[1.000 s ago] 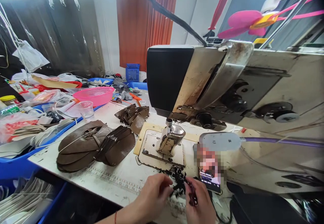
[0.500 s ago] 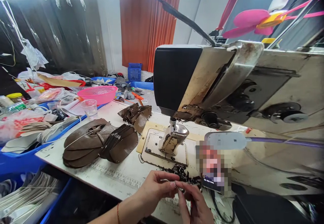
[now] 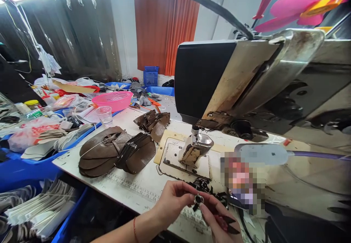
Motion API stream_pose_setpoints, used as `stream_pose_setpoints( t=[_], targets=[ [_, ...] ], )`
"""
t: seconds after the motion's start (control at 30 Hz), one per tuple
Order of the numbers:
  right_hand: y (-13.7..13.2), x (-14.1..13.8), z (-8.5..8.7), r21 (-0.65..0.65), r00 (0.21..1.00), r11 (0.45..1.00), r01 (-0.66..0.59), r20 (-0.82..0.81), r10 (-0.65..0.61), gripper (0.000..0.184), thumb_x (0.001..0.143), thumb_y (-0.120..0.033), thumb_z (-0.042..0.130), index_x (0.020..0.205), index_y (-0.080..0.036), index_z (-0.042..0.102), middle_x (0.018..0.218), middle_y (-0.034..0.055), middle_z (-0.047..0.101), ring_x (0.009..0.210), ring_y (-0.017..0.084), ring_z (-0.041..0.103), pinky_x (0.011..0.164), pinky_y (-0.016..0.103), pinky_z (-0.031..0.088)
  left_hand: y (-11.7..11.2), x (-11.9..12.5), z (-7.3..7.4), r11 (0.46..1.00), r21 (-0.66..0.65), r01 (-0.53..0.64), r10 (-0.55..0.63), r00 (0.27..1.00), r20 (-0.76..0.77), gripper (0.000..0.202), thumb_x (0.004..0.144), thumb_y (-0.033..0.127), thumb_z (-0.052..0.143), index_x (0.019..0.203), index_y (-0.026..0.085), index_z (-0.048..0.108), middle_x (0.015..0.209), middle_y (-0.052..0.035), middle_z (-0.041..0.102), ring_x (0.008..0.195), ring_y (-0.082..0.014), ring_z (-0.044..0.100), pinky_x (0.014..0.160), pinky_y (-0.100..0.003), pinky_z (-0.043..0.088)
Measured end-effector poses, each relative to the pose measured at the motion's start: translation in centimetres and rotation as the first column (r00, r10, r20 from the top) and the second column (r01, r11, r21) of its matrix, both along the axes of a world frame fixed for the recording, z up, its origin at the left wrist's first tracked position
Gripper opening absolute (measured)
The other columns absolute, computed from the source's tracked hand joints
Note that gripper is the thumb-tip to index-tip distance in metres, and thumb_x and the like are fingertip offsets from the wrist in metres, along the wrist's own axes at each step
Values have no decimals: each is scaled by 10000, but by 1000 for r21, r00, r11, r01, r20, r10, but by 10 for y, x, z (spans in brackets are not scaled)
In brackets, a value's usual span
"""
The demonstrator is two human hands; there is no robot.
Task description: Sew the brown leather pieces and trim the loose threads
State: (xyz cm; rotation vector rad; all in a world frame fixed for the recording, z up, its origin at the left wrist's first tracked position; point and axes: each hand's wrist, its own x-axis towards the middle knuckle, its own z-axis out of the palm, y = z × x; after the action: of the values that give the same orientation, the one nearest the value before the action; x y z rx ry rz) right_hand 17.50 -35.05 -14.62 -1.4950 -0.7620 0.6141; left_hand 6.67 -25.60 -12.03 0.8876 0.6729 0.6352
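My left hand [image 3: 174, 201] pinches a small metal buckle piece [image 3: 198, 199] at the front edge of the sewing table [image 3: 131, 188]. My right hand [image 3: 219, 221] meets it from the right, fingertips on the same piece, with red-handled thread snips [image 3: 226, 224] lying in its palm. A small heap of dark cut pieces [image 3: 204, 186] lies just beyond the hands. The sewing machine's post and presser foot [image 3: 195, 149] stand behind that heap. Stacks of brown leather pieces [image 3: 115, 153] lie to the left on the table.
The big sewing machine head [image 3: 246, 85] fills the right. A phone [image 3: 241, 182] leans right of the hands. A pink basket [image 3: 112, 101], a plastic cup [image 3: 105, 115] and cluttered blue trays [image 3: 30, 166] sit at left. A second brown stack [image 3: 153, 120] lies behind.
The view has shifted, so everything sits further right. My hands have lifted off the dark heap and come together on the small metal piece.
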Motion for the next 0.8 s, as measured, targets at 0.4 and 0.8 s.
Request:
stream_pose_setpoints(
  t=[0.4,0.8],
  targets=[
    [3,13,-2,-191,990,976,-108,-114,87,365,665,-544,745,776,-196,743,628,24,670,619,181,616,600,251,506,1,-7,-15,846,533,-2,119,975,-186,83,703,114,617,713,142,695,698,-52,676,651,-138,599,608,-228,453],
    [8,12,-5,-204,973,952,-227,2,233,339,742,-535,677,740,-199,726,600,7,587,561,140,474,532,244,389,5,-19,-8,634,773,5,198,966,-169,189,683,9,578,692,157,694,669,-39,662,630,-123,598,592,-199,442]
  ],
)
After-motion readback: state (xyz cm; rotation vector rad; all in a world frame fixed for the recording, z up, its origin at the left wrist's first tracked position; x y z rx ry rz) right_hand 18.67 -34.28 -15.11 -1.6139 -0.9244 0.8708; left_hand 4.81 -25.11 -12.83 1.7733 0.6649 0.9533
